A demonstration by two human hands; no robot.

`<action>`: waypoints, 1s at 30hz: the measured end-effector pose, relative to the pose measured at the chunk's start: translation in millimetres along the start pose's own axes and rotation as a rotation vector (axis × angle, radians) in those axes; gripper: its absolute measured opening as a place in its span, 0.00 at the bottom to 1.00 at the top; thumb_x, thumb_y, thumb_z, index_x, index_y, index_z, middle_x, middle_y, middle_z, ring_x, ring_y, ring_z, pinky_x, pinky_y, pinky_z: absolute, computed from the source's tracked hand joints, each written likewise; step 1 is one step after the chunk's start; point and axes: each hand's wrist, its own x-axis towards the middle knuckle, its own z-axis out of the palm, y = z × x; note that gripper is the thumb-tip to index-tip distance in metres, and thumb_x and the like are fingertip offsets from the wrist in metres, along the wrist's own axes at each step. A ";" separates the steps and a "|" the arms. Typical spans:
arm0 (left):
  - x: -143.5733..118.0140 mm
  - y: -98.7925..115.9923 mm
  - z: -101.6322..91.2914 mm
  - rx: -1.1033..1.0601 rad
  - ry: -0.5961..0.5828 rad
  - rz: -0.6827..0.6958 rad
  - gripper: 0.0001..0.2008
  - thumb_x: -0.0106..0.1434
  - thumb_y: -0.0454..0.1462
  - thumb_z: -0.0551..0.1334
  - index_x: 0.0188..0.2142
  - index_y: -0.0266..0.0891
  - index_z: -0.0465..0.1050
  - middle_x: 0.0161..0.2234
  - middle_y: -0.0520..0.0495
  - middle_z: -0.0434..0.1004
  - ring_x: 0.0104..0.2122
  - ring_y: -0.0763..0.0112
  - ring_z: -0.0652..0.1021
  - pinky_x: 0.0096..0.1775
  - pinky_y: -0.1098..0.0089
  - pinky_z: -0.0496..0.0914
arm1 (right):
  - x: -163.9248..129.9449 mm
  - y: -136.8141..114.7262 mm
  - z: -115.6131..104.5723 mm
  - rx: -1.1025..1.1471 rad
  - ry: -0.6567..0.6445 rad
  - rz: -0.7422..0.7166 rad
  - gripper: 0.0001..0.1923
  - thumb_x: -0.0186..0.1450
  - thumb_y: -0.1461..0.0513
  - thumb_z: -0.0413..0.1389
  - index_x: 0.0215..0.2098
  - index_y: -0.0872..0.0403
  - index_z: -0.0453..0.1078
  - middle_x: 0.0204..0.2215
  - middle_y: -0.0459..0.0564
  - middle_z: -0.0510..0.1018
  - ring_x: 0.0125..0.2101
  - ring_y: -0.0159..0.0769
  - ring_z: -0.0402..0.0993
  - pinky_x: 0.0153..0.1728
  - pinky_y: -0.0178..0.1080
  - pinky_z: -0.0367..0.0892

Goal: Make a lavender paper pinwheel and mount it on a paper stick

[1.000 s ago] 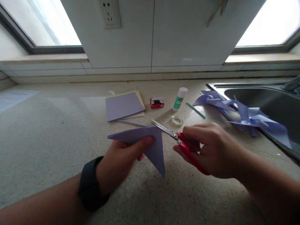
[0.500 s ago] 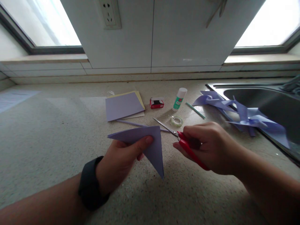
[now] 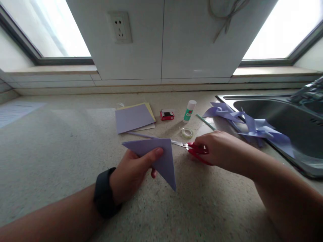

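My left hand (image 3: 137,168), with a dark watch on its wrist, pinches a folded purple paper triangle (image 3: 161,161), thumb on the front face and fingers behind. One corner of the paper points down. Wrapped round the red handles of a pair of scissors (image 3: 198,153) is my right hand (image 3: 217,151). The blades reach left to the paper's upper right corner; whether they touch it I cannot tell. Behind the paper lies a thin purple stick (image 3: 141,135), partly hidden.
Beyond my hands are a stack of coloured paper (image 3: 133,117), a small red box (image 3: 167,115), a glue stick (image 3: 189,111), a tape roll (image 3: 187,133) and a green stick (image 3: 205,121). Purple paper pinwheels (image 3: 257,129) overlap the rim of the sink (image 3: 302,168) at right.
The scissors have turned from pointing up-left to nearly level, their blades now by the paper's upper corner. The view has tilted up slightly. My left hand keeps its hold on the paper.
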 end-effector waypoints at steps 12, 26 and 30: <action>2.2 -4.1 -1.1 0.038 -0.067 0.060 0.14 0.61 0.43 0.71 0.38 0.34 0.78 0.32 0.47 0.79 0.27 0.72 0.77 0.25 0.74 0.73 | -11.9 -8.4 5.3 0.037 -0.008 -0.001 0.10 0.65 0.60 0.59 0.28 0.55 0.77 0.27 0.53 0.80 0.27 0.37 0.74 0.28 0.39 0.61; 3.2 -0.8 -0.3 0.126 -0.158 0.139 0.16 0.64 0.47 0.69 0.43 0.39 0.78 0.40 0.46 0.81 0.37 0.67 0.79 0.42 0.66 0.74 | -10.8 -92.7 -26.2 0.308 0.328 -0.277 0.14 0.64 0.55 0.64 0.40 0.55 0.69 0.40 0.53 0.74 0.37 0.39 0.71 0.36 0.41 0.68; 3.1 1.1 1.0 0.099 -0.235 0.150 0.15 0.64 0.47 0.69 0.42 0.39 0.79 0.41 0.45 0.81 0.40 0.64 0.79 0.46 0.63 0.72 | -0.3 -85.4 -12.7 0.449 0.316 -0.223 0.16 0.61 0.55 0.67 0.39 0.55 0.68 0.39 0.50 0.73 0.35 0.37 0.71 0.34 0.41 0.69</action>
